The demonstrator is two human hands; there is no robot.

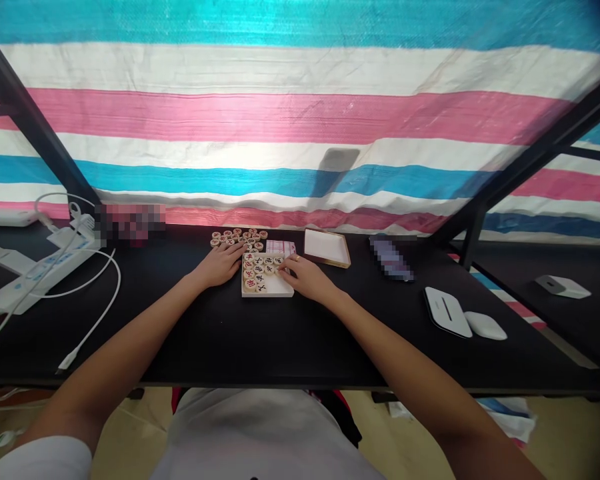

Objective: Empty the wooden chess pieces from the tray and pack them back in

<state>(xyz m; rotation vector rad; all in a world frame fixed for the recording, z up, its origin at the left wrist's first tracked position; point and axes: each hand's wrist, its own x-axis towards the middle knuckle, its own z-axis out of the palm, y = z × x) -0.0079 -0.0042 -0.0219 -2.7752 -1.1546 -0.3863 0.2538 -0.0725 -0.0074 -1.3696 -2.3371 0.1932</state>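
Observation:
A shallow white box [280,287] on the black table holds rows of round xiangqi pieces [259,270] with red and black characters. Its lower right part shows bare white bottom. My right hand [307,277] reaches over the box's right edge, fingertips closed around a xiangqi piece at the end of the second row; the fingers partly cover it. Flat beside the box's left edge lies my left hand [221,265], fingers stretched toward the loose xiangqi pieces [237,235] heaped behind the box. It grips nothing that I can see.
Behind the box lies a pink-and-white printed sheet [280,247], with a box lid [327,248] to its right. Further right are a phone [391,257], a white flat device [447,312] and a white case [486,325]. A power strip [40,273] and cables occupy the left.

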